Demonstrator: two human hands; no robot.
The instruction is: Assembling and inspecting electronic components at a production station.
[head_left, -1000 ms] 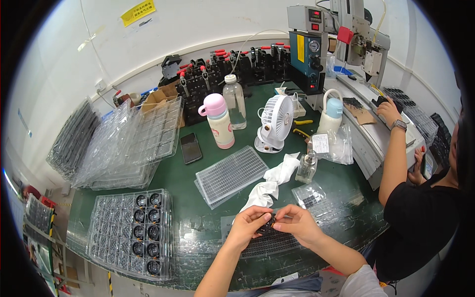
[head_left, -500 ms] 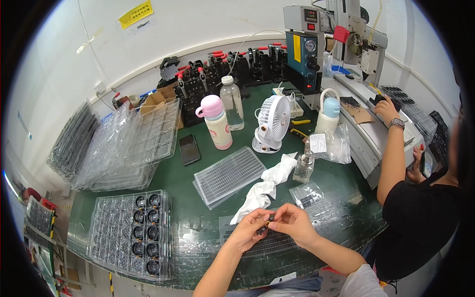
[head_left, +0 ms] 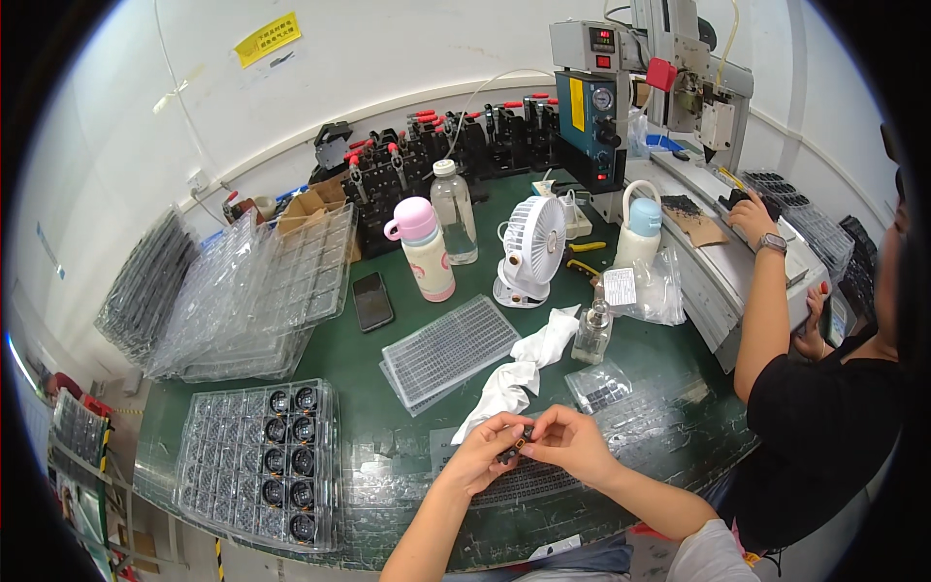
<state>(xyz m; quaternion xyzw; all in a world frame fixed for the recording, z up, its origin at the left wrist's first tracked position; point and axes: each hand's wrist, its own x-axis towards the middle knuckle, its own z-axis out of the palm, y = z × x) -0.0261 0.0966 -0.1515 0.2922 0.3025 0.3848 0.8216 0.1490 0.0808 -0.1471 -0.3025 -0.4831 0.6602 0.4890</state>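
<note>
— Green work table (head_left: 349, 364) along a white wall (head_left: 388, 48), crowded toward the far edge. Busy at the front edge too?

— Yes, with two bare hands. Left hand (head_left: 475, 458): thumb and fingers bent in, nearly closed, pinching a small black part (head_left: 508, 453). Right hand (head_left: 579, 448): thumb and forefinger closed on the same part from the other side, near a speck of orange (head_left: 522, 443).

— Part down on anything?

— No, held up over a dark dotted sheet (head_left: 529, 488) near the front edge. Just beyond, toward the far edge: crumpled white cloth (head_left: 499, 393) and a small clear bag (head_left: 599, 388).

— And at the front left corner?

— Clear tray (head_left: 333, 456), with round black parts (head_left: 303, 495) in the two columns nearest its right edge.

— Step in hand, at a guess?

— Fine fingertip work on the small black part, judging by the meeting pinches. Cannot tell whether fitting, peeling or checking; too small, too covered by fingers.

— And the next move?

— Seems to call for a steady left pinch and light, exact pressure from the right, without a slip onto the sheet.
</note>
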